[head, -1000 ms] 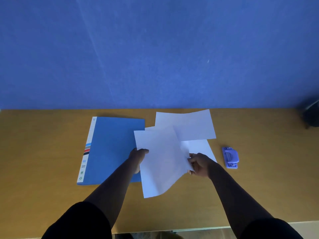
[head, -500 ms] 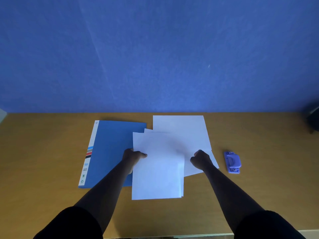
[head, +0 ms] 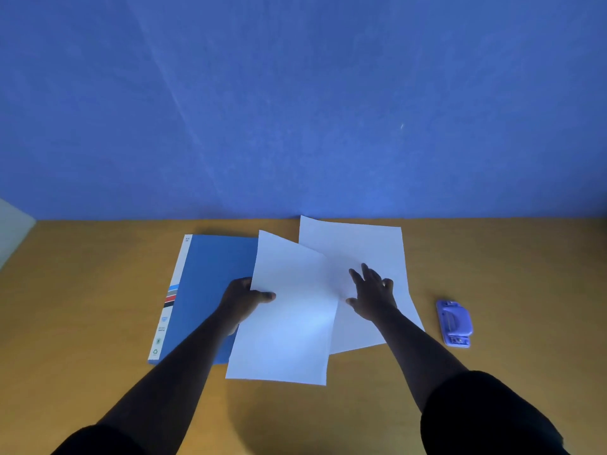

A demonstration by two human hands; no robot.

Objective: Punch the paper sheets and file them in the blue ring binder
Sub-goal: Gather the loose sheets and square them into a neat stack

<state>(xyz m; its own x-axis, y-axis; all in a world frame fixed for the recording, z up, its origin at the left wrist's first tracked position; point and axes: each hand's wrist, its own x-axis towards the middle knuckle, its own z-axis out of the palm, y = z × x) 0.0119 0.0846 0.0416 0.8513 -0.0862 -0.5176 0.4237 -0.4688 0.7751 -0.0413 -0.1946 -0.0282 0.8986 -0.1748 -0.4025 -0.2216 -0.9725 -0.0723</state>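
Step in hand: gathering the loose paper sheets into one squared stack, judged from how they lie; no sheet is punched or filed yet.
Left hand [head: 241,298]: grips the left edge of the near sheet [head: 289,320], thumb on top, remaining fingers hidden beneath the paper.
Right hand [head: 372,295]: fingers spread and straight, palm down on the far sheet [head: 354,247]; it grasps nothing.
Near sheet: lies toward the front of the desk [head: 82,323], its left margin overlapping the blue ring binder [head: 210,290], its right edge curling up over the far sheet.
Far sheet: flat, toward the back edge of the desk, partly covered by the near sheet. Whether further sheets lie underneath cannot be told.
Blue ring binder: closed, flat, left of centre, spine side facing the left edge of the desk.
Hole punch [head: 454,323]: small, purple, toward the right side of the desk, apart from the paper, untouched.
Procedure: hold the far sheet down with the flat palm and slide the near sheet across until corners and long edges coincide. Tap the stack on the desk to square it before punching.
Caution: misaligned edges produce holes that will not meet the rings. A pinch that is too tight creases the margin where the holes belong.
Next requirement: the binder must be opened and the punch brought to the stack's long edge.
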